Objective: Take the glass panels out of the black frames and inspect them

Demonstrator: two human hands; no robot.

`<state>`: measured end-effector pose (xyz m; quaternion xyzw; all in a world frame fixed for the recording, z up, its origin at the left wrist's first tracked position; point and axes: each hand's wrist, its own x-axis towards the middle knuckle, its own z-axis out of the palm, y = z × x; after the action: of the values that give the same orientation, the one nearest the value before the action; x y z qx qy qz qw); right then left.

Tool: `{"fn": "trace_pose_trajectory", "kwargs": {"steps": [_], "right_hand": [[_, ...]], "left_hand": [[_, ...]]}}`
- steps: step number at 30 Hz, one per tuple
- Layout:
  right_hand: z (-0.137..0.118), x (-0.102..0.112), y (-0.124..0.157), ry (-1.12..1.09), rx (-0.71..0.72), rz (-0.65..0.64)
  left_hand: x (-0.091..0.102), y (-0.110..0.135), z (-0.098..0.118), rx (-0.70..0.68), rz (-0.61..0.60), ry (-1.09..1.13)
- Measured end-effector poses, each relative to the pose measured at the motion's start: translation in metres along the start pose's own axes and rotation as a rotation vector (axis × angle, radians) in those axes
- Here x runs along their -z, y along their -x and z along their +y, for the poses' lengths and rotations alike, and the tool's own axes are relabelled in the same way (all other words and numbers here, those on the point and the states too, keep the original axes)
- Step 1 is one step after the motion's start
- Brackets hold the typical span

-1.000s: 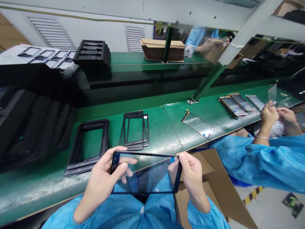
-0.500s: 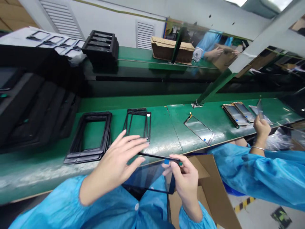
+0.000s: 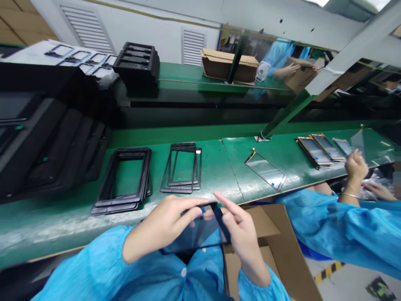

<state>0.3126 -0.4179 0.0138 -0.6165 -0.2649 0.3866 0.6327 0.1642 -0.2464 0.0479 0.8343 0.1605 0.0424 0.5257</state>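
Both my hands hold a dark glass panel (image 3: pixel 200 232) with a black border over my lap, close to the green bench's front edge. My left hand (image 3: pixel 171 219) lies across the panel's top, with fingers pinching at a small blue tab (image 3: pixel 203 209) near its upper corner. My right hand (image 3: pixel 239 228) grips the panel's right edge, index finger stretched out. Just beyond my hands on the bench lie a stack of thin black frames (image 3: pixel 183 169) and a stack of thicker black frames (image 3: pixel 123 179).
An open cardboard box (image 3: pixel 272 246) stands at my right knee. A clear panel (image 3: pixel 266 169) lies on the green bench (image 3: pixel 219 167), with more panels (image 3: pixel 316 148) farther right. A co-worker's hand (image 3: pixel 355 165) holds up a clear sheet there. Black trays (image 3: pixel 46 142) are piled on the left.
My left hand came down from above the panel onto its top edge and closed at the blue tab. The panel has turned and tilted, and my right index finger has straightened.
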Motion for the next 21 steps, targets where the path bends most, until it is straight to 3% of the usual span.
{"fn": "trace_pose_trajectory", "kwargs": {"steps": [3, 5, 13, 17, 21], "right_hand": [[0.009, 0.009, -0.007, -0.083, -0.046, 0.144], [0.015, 0.012, -0.01, -0.121, -0.063, 0.207], [0.006, 0.006, -0.013, -0.06, 0.013, 0.196], [-0.004, 0.005, -0.011, -0.036, 0.068, 0.204], [-0.006, -0.005, -0.011, 0.166, 0.116, 0.066]], "left_hand": [[-0.004, 0.005, -0.004, 0.211, 0.072, 0.412], [-0.007, 0.009, -0.008, 0.28, 0.111, 0.59], [-0.018, 0.017, -0.018, 0.331, 0.155, 0.702], [-0.013, 0.017, -0.02, 0.311, 0.166, 0.619], [-0.004, 0.014, -0.011, 0.087, 0.225, 0.115]]}}
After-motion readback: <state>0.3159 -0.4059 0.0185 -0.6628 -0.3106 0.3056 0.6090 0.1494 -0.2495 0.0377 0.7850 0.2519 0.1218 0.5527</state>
